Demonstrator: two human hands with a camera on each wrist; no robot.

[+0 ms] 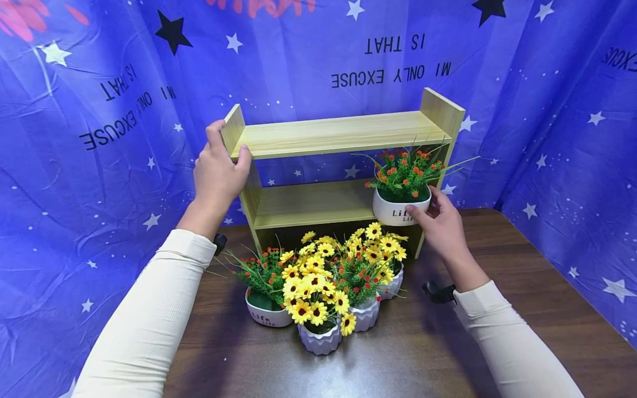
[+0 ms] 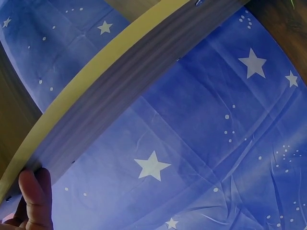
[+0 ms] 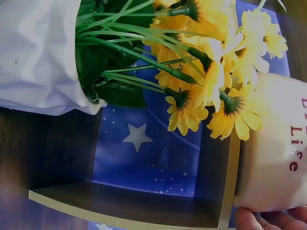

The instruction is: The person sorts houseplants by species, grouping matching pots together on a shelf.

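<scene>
Head view puts the white oval pot (image 1: 390, 210), filled with red-orange flowers, in the fingers of the right hand (image 1: 443, 226): thumb across the front, the others behind its right end, clamped on it. Beyond them is the right end of the shelf rack's lower board (image 1: 313, 203). The step in hand looks like setting the pot there; the next move probably calls for easing it back, level, until its base sits fully on the board, before those fingers loosen.

Ahead of the other arm, the left hand (image 1: 220, 172) has its fingers clamped on the upper corner of the shelf rack (image 1: 343, 131), likely to steady it. Nearer than both sets of fingers and between them, four more flower pots (image 1: 320, 340) stand on the worktop (image 1: 224, 365).

Right wrist view adds the pot's underside close above the board's front edge; whether they touch, I cannot tell. It also shows the bay below, which flowers mostly hide from the head. Left wrist view alone shows a panel's shaded face (image 2: 105, 100) beside the left fingers, dotted with what may be screws.
</scene>
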